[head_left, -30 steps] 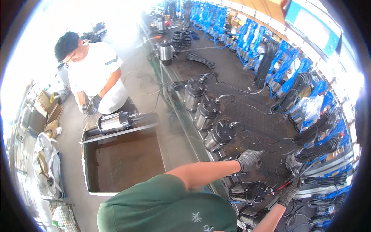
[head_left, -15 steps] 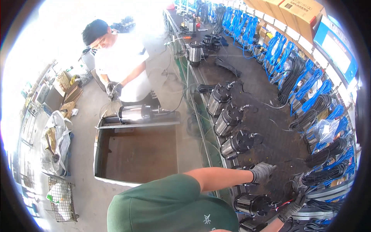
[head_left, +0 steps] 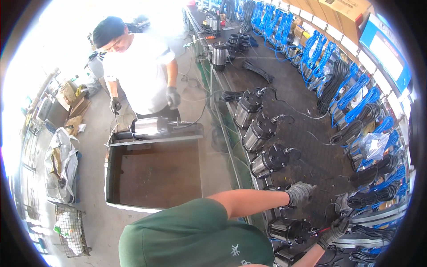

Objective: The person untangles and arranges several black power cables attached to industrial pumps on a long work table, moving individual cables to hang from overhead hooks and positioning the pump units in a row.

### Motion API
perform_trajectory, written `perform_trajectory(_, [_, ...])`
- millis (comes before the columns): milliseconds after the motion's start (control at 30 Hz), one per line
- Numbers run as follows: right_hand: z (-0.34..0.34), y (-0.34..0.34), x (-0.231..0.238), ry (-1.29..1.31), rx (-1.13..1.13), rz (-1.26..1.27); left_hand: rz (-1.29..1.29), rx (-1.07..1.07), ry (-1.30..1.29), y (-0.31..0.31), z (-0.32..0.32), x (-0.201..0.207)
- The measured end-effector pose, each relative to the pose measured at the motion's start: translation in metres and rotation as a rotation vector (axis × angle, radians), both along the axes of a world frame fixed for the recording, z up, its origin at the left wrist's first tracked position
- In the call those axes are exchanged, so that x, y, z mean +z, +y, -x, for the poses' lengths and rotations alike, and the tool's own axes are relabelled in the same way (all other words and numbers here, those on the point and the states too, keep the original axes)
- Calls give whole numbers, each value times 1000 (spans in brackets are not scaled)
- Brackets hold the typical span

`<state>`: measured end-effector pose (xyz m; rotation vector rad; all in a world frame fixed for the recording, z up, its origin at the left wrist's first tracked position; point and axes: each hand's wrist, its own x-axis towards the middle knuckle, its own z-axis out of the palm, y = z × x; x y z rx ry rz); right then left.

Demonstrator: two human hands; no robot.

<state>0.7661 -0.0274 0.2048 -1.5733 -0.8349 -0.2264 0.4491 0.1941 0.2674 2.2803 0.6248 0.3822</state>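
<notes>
- We have the steel motor (head_left: pixel 281 229) just left of our right hand (head_left: pixel 336 231), at the near edge of the dark counter (head_left: pixel 318 164); our left hand (head_left: pixel 301 194) is farther along the counter, a little apart from that motor.
- The motor has a shiny, rounded body and a black end, and that end faces our right hand.
- Between the black end and our right hand we see a short red piece (head_left: pixel 322 230), too small for us to tell whether it is a wire or part of a tool.
- Our right hand, in a dark grey glove, has its fingers bent beside the red piece; we cannot tell whether they pinch it.
- Our left hand, in a lighter grey ribbed glove, points away from us with its fingers together and slightly curled; we cannot tell whether it touches the counter or holds anything.
- A partly hidden motor (head_left: pixel 276 188) sits by our left wrist, and another motor (head_left: pixel 284 258) lies close to our right forearm.
- Beyond our left hand, three like motors (head_left: pixel 267 161) stand in a row, steel-bodied with black tops.
- Past our right hand we see black cable coils (head_left: pixel 373 196), with blue cable loops (head_left: pixel 364 104) farther off.
- Well left of both our hands, a co-worker (head_left: pixel 135 71) in a white shirt stands behind an open tub (head_left: pixel 107 187).
</notes>
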Motion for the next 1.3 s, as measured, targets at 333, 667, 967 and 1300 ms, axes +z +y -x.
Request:
perform_trajectory(333, [83, 18, 71, 501, 157, -195, -27, 14, -62, 4, -1, -6])
perform_trajectory(667, [187, -50, 136, 656, 280, 132, 0, -13, -286, 0, -1, -30])
perform_trajectory(967, [226, -225, 215, 650, 56, 457, -66, -3, -178, 10, -15, -42])
perform_trajectory(1300, [53, -321, 315, 210, -466, 309, -98, 11, -152, 11, -21, -42])
